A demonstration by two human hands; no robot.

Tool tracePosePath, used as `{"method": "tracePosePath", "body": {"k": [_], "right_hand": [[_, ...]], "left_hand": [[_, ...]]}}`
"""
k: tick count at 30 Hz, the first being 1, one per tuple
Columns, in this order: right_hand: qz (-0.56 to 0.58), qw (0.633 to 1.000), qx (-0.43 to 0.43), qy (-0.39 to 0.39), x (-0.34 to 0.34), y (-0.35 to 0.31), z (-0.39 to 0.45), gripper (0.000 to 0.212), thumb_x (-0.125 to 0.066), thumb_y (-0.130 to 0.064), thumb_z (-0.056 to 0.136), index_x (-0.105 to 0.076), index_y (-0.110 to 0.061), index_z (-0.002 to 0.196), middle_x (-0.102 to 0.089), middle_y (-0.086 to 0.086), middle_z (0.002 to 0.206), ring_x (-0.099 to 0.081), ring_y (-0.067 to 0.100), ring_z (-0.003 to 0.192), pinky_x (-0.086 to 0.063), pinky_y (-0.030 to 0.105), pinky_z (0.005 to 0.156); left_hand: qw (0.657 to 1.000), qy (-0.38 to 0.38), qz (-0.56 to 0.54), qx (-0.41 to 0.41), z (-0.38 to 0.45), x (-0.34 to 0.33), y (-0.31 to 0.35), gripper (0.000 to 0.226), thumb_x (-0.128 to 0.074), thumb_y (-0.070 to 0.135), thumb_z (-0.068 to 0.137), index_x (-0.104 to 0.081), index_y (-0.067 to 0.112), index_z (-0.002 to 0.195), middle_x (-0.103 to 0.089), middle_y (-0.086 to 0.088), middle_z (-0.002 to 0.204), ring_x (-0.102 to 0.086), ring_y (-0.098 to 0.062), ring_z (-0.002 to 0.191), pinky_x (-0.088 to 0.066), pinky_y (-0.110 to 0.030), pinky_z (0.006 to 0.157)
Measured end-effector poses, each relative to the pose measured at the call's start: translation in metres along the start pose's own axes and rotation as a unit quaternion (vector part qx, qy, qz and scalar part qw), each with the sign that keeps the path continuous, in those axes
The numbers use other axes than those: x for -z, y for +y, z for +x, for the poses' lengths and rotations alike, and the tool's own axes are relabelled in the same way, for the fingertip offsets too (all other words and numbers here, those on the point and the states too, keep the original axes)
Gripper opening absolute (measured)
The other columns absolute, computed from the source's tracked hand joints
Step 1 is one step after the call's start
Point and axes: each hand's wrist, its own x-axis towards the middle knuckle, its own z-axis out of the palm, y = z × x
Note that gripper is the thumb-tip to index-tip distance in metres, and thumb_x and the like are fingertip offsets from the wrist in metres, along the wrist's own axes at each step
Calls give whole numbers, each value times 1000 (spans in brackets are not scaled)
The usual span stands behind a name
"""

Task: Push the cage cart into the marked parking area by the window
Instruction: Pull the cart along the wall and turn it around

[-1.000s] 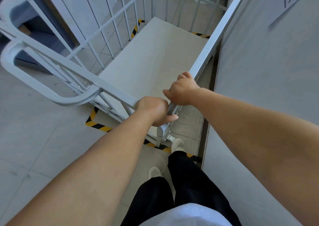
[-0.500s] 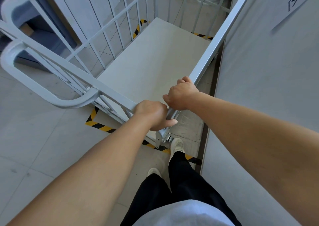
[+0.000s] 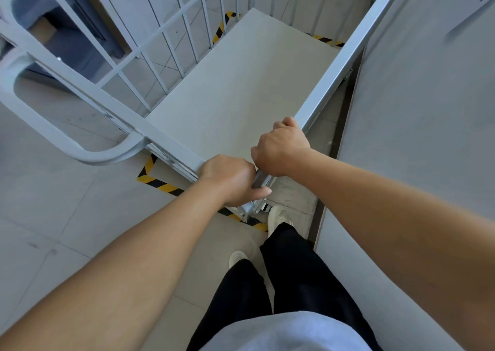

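Head view is showing both hands, left hand [image 3: 230, 179] and right hand [image 3: 281, 147], gripping the near corner rails of the cage cart [image 3: 241, 82], which is sitting mostly inside the striped floor tape [image 3: 160, 184], seemingly nearly parked beside the wall [image 3: 428, 109]

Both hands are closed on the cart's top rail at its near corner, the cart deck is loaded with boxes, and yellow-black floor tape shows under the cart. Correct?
Not quite. The head view shows the cart deck bare, with no boxes on it. The rest stands: the left hand and right hand are closed on the cage cart top rail at its near corner, and yellow-black floor tape shows under the cart.
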Motion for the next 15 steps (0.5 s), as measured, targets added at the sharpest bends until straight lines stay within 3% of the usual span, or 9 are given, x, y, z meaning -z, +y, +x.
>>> {"method": "tracePosePath", "body": {"k": [15], "right_hand": [[30,999,17,20,-6,4,-2,47,-24,-30,97,-40,-19,55,-42,-3,56,-36,20,86,-25,35,94]], "left_hand": [[1000,-10,19,-11,2,1,0,56,-30,71,88,-45,22,65,-50,5,63,-45,-16,53,-35,-28,51]]}}
